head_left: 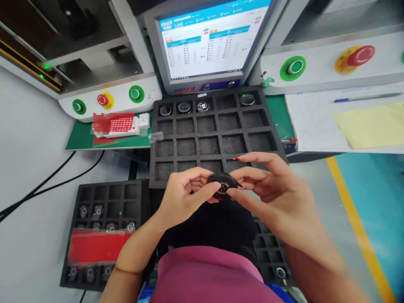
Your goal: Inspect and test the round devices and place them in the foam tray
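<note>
A dark round watch body is held between both hands, its back with the sensor spots turned up. My left hand pinches its left side, thumb on the back. My right hand grips the right edge between thumb and fingers, the index finger lifted. Just beyond the hands lies a black foam tray; its far row holds several round watches, among them one with a lit face and one at the right end.
A monitor stands behind the tray, between machines with green buttons and red stops. Red label sheets lie left. Papers and a pen lie right. Another foam tray holds watches, lower left.
</note>
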Demonstrator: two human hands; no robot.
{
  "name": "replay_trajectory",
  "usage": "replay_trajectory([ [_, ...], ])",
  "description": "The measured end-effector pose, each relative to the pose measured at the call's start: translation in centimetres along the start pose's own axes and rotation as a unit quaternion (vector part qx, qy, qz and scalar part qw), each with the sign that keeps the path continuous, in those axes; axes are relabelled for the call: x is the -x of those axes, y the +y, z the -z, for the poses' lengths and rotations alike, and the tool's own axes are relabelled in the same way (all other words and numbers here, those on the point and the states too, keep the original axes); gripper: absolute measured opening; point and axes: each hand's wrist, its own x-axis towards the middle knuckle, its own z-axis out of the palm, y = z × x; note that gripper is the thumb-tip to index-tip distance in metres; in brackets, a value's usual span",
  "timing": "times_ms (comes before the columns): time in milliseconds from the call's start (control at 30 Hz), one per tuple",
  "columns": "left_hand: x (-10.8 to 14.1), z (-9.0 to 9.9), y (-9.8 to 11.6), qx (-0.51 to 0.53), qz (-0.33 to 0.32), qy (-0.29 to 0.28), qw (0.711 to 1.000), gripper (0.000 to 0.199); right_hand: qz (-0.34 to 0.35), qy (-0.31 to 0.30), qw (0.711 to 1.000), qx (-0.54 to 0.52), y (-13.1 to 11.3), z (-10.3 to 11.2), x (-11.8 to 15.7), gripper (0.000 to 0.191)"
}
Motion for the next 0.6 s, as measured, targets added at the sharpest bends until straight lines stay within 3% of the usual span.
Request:
replay_trajectory([
  [100,0.0,-0.5,0.1,0.027,0.045,0.060,0.997,0.030,0.153,0.094,0.972,0.154,0.8,-0.5,0.6,0.038],
  [167,0.1,-0.8,0.1,0.037,0.046,0.089,0.994,0.027,0.241,0.087,0.940,0.227,1.3,-0.7,1.1,0.034],
  [233,0.1,-1.1,0.1,0.044,0.040,0.108,0.992,0.027,0.286,0.041,0.921,0.262,1.7,-0.8,1.5,0.031],
  [433,0.5,-1.6,0.0,0.005,0.012,0.113,0.994,0.026,0.275,0.008,0.921,0.276,1.6,-1.1,2.2,0.044],
  [600,0.7,-1.9,0.1,-0.083,-0.021,0.139,0.987,0.020,0.269,0.025,0.910,0.314,1.7,-0.9,2.9,0.054],
])
